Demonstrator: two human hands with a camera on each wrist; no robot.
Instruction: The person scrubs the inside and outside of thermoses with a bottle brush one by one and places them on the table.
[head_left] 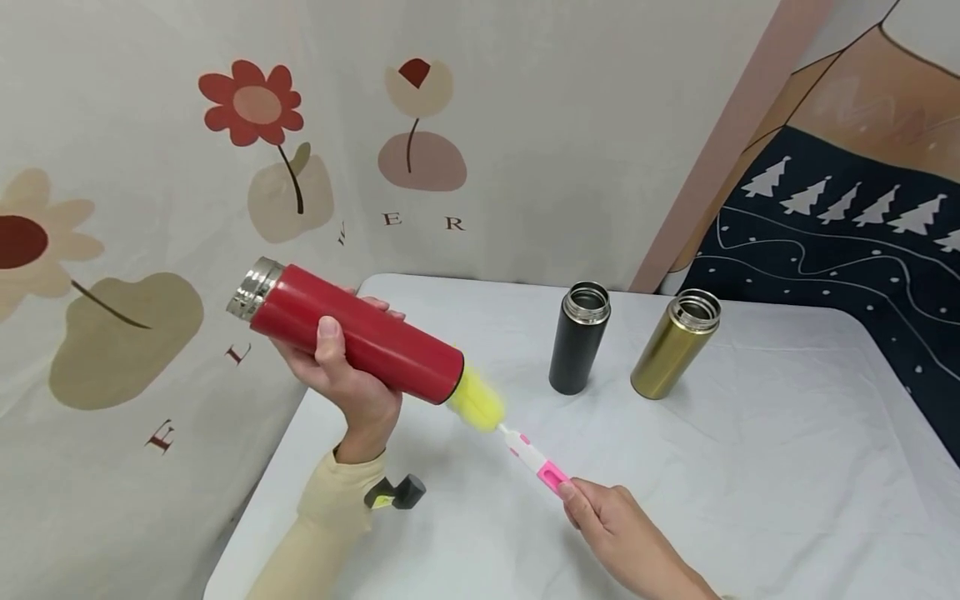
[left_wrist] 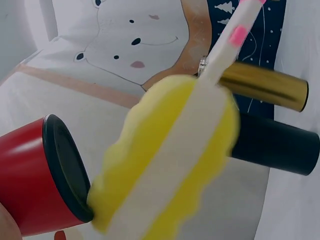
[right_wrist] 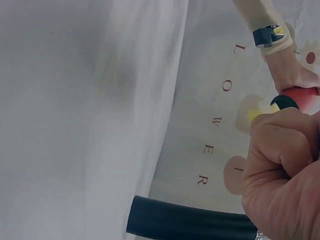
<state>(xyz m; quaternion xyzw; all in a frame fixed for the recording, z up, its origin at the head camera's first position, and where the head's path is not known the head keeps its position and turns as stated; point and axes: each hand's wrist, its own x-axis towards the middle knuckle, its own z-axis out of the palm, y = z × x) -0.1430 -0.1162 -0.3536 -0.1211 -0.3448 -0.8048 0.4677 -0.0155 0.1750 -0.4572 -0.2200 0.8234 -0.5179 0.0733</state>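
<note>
My left hand [head_left: 352, 385] grips a red bottle [head_left: 375, 337] above the table, thumb on its near side. The bottle is tilted, with its uncapped steel neck [head_left: 256, 288] at the upper left and its black base [left_wrist: 66, 167] facing lower right. My right hand [head_left: 628, 533] holds a bottle brush by its white and pink handle [head_left: 534, 455]. The yellow brush head [head_left: 480, 402] is at the bottle's base end, outside the bottle, and looks blurred in the left wrist view. Part of it is hidden behind the base in the head view.
A black bottle [head_left: 577, 346] and a gold bottle [head_left: 671, 350] stand uncapped toward the back of the white-covered table [head_left: 780, 467]. Behind the table hangs a flower-printed cloth [head_left: 555, 167]. A dark cloth with white trees [head_left: 840, 225] is at the right.
</note>
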